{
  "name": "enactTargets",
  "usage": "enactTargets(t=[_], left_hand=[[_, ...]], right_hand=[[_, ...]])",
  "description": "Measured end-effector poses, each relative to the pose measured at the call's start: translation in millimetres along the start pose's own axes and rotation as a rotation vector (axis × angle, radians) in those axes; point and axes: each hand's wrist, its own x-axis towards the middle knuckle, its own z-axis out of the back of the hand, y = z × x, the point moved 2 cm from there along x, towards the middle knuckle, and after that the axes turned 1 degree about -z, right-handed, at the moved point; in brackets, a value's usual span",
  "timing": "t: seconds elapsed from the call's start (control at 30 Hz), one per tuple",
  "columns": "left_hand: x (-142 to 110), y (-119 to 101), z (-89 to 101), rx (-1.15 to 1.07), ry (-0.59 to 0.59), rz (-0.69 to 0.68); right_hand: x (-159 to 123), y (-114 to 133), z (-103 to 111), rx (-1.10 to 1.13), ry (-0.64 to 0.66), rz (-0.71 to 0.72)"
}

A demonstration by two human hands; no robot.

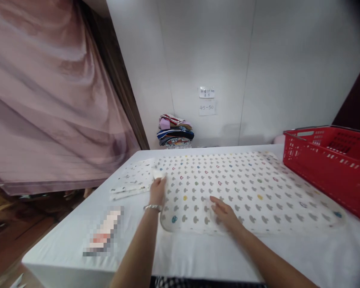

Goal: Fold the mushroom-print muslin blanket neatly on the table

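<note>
A white cloth with grey mushroom prints and a few coloured ones [237, 184] lies spread flat across the white-covered table. My left hand [157, 192] is closed at its left side, pinching a turned-up white edge of the fabric. Over the near part of the same cloth, my right hand [225, 212] is open with fingers stretched out; whether it presses on the fabric I cannot tell. Just left of my left hand lies a folded white cloth with small dark prints [133, 176].
A red plastic basket [327, 168] stands at the table's right side. Behind the far edge is a stack of folded clothes [175, 134], near paper notes [207, 107] on the wall. A pixelated item [106, 230] lies front left. A pink curtain [48, 100] hangs left.
</note>
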Motion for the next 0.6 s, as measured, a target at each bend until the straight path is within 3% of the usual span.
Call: enactTargets(t=[0.07, 0.13, 0.2, 0.27, 0.33, 0.4, 0.6], left_hand=[[-21.4, -45.0, -60.8, 0.089, 0.217, -0.183], [-60.3, -77.6, -123.1, 0.173, 0.429, -0.361], [-109.7, -92.2, -176.6, 0.299, 0.648, -0.53], [-158.0, -91.9, -213.0, 0.38, 0.835, -0.745], [-192.9, -83.4, -230.4, 0.36, 0.917, -0.907], [-209.9, -74.0, -234.1, 0.326, 0.91, -0.974], [-209.6, -64.1, -216.1, 0.349, 0.785, -0.906]], right_hand=[[7.1, 4.4, 10.7, 0.308, -0.047, -0.06], [13.0, 6.8, 29.6, 0.55, -0.1, -0.084], [13.7, 5.6, 54.8, 0.686, -0.141, -0.122], [8.1, 1.6, 80.2, 0.736, -0.156, -0.185], [-0.9, -2.4, 99.4, 0.736, -0.15, -0.243], [-8.5, -4.7, 108.7, 0.701, -0.137, -0.274], [-5.0, -8.7, 96.9, 0.738, -0.1, -0.271]])
